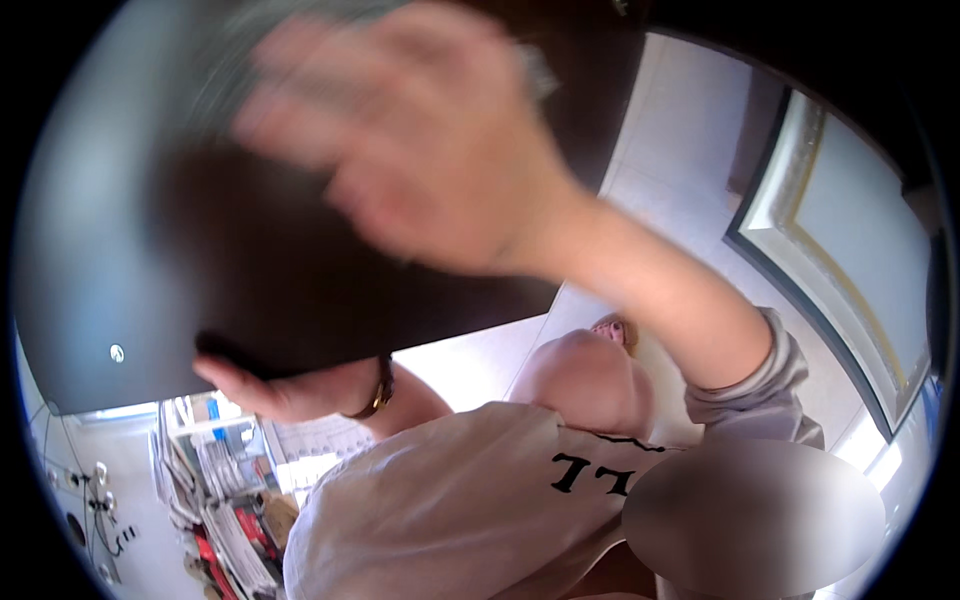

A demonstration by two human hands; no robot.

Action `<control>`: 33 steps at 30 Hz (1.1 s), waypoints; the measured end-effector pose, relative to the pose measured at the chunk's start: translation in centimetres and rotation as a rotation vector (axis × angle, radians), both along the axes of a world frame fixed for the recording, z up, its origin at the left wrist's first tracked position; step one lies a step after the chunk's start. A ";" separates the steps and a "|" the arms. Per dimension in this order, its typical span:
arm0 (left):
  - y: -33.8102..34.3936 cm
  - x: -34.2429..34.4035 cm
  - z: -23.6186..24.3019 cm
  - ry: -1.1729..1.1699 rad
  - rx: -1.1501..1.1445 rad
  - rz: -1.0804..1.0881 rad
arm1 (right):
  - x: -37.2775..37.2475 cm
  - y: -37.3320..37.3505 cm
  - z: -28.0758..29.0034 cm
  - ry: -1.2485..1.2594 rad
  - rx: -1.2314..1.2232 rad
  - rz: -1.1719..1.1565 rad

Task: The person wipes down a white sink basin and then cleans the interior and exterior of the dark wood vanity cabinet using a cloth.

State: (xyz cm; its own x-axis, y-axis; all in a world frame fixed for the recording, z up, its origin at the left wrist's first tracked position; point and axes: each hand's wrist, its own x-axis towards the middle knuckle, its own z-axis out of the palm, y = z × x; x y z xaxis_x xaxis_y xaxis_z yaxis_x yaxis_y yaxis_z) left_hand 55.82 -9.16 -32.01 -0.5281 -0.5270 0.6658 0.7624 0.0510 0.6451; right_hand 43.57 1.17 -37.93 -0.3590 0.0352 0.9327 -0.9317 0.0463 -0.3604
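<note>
A large, dark, glossy panel [290,290] fills the upper left of the view, tilted, its near edge running slantwise above the person's lap, with a small pale round mark [117,353] near its lower left corner. The left hand [290,392] grips that near edge, thumb along the rim and the other fingers hidden from sight; a dark band with a gold-coloured part [382,386] circles its wrist. The right hand [400,140] is over the panel's upper part, fingers toward the left, badly blurred. A greyish, streaky patch shows around its fingers, but I cannot tell whether the hand holds anything, or whether it touches the surface.

Nearer the body are a pale top [450,490] with black lettering, its right sleeve [745,390] pushed up to the elbow, and a bare knee [580,375] with toes [612,330] just past it. Beyond the panel's right edge lies a pale tiled floor [670,130], with a large white framed board [860,250], dark along its outer edge, farther right. At lower left are stacked papers [235,530] and dark cables [98,500] against a pale surface.
</note>
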 end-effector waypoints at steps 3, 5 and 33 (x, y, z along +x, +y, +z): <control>-1.2 1.7 -0.5 -0.114 0.105 -0.706 | 4.3 -2.4 -0.5 0.265 -0.148 0.109; -0.7 0.4 -0.3 -0.076 -0.077 -0.205 | 4.4 -2.8 -4.4 0.284 -0.011 0.250; -12.5 5.2 -3.4 -0.005 -0.635 1.352 | -38.0 13.0 -13.5 -0.729 1.145 -0.780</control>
State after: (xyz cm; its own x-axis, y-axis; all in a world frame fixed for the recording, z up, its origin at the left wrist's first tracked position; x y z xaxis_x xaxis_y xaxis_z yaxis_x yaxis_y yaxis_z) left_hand 61.06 -21.70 -35.36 0.1075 -0.2378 0.9653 -0.0910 0.9645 0.2477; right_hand 5.58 14.17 -51.43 -0.9596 -0.1592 0.2321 -0.1955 0.9703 -0.1424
